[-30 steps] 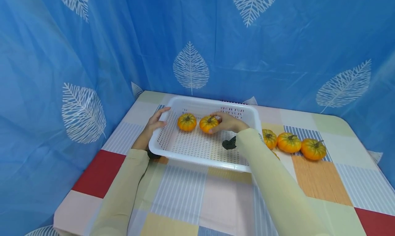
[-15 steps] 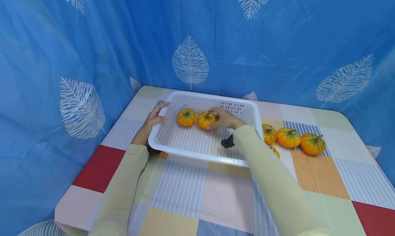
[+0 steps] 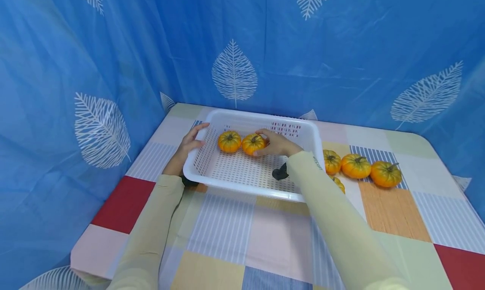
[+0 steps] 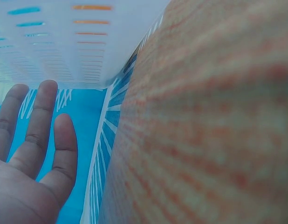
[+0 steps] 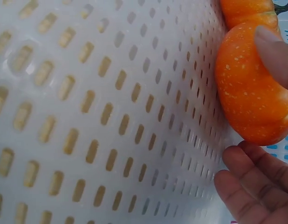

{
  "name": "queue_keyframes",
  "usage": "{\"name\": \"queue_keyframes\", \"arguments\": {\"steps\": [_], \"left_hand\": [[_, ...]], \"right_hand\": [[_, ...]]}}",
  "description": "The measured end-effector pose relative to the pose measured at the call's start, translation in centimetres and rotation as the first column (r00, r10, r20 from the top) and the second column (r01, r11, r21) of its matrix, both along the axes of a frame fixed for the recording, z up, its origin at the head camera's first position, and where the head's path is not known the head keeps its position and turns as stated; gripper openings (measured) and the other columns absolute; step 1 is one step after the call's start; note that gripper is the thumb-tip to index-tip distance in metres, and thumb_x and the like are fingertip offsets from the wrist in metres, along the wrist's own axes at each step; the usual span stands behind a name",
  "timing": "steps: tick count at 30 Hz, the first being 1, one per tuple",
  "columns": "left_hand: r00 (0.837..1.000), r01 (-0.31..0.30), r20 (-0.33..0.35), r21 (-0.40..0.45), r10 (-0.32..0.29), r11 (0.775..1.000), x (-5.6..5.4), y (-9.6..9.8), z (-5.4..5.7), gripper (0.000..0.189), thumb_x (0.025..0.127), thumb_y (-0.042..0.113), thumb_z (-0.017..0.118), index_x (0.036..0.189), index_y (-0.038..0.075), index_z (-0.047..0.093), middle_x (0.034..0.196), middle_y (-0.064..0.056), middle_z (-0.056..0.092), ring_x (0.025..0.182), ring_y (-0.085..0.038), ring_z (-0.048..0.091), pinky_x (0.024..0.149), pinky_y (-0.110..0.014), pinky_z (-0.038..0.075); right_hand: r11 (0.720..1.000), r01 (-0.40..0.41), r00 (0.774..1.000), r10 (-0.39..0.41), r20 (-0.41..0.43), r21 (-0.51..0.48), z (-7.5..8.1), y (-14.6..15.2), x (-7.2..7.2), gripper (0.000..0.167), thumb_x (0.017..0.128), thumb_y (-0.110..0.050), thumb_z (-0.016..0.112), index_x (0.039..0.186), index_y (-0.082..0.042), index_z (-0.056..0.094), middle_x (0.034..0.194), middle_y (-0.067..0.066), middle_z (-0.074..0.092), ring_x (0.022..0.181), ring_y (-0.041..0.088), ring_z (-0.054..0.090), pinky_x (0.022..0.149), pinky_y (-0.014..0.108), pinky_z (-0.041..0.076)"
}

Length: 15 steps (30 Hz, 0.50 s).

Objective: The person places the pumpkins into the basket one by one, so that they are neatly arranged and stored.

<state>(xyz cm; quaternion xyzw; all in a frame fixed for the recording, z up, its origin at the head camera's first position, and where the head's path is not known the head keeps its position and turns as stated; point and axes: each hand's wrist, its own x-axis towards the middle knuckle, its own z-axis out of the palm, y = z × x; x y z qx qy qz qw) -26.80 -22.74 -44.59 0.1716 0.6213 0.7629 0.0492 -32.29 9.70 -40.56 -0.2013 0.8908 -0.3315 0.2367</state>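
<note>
A white perforated plastic basket [image 3: 242, 189] stands on the table with two small orange pumpkins inside. My right hand [image 3: 278, 144] reaches over its right side and holds the right-hand pumpkin [image 3: 253, 144], thumb in front and fingers behind. That pumpkin sits close beside the other pumpkin [image 3: 229, 142]; in the right wrist view it is on the basket floor [image 5: 106, 112]. At the basket's left rim is my left hand [image 3: 186, 149], with fingers spread. The left wrist view shows its fingers [image 4: 43, 107] fairly straight beside the perforated wall.
Right of the basket, a row of pumpkins [image 3: 356, 166] lies on the checked tablecloth [image 3: 280, 248]; another pumpkin [image 3: 338, 184] is partly hidden by my right sleeve [image 3: 333, 214]. A dark wrist-worn piece [image 3: 280, 172] hangs inside the basket. Blue curtains [image 3: 288, 62] rise behind and at left.
The held pumpkin has moved slightly left, up against the other pumpkin, with my right hand still on it. My left hand stays at the basket rim. The head view has tilted a little.
</note>
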Motion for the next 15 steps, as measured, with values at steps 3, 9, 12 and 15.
{"name": "queue_keyframes", "arguments": {"steps": [3,9,12,15], "left_hand": [[1.000,0.003,-0.009,0.003,-0.003,1.000,0.0,0.0,0.0,0.065,0.096,-0.001,0.040,0.161,0.004,0.035,0.172,-0.031,0.022,0.131,-0.032,0.051,0.099,-0.036,0.058],[1.000,0.020,-0.019,0.015,-0.019,1.000,-0.3,-0.1,-0.2,0.065,0.097,-0.001,0.040,0.161,0.003,0.034,0.172,-0.032,0.020,0.132,-0.033,0.051,0.099,-0.038,0.059],[1.000,0.015,-0.012,0.004,-0.015,1.000,-0.3,0.0,-0.2,0.065,0.096,-0.001,0.040,0.161,0.007,0.036,0.173,-0.030,0.020,0.132,-0.035,0.049,0.099,-0.038,0.059],[1.000,-0.001,-0.002,-0.006,0.001,1.000,-0.2,0.0,-0.1,0.065,0.096,0.000,0.040,0.161,0.007,0.036,0.173,-0.028,0.022,0.133,-0.035,0.047,0.100,-0.038,0.058]], "right_hand": [[1.000,-0.002,1.000,0.002,0.003,-0.001,0.1,0.1,0.0,0.084,0.100,-0.025,0.079,0.168,-0.009,0.033,0.170,0.021,0.037,0.150,0.043,0.042,0.124,0.057,0.034],[1.000,0.003,1.000,-0.003,0.003,0.006,0.5,0.5,0.0,0.085,0.098,-0.025,0.079,0.168,-0.010,0.033,0.165,0.025,0.042,0.148,0.043,0.044,0.122,0.059,0.037],[1.000,-0.001,1.000,0.001,0.006,-0.002,0.9,0.6,0.0,0.084,0.098,-0.024,0.078,0.168,-0.008,0.034,0.165,0.026,0.042,0.149,0.044,0.043,0.122,0.061,0.036],[1.000,0.005,1.000,-0.005,0.011,-0.005,1.2,0.7,0.0,0.082,0.099,-0.023,0.077,0.167,-0.007,0.035,0.163,0.028,0.043,0.149,0.045,0.042,0.121,0.062,0.037]]}}
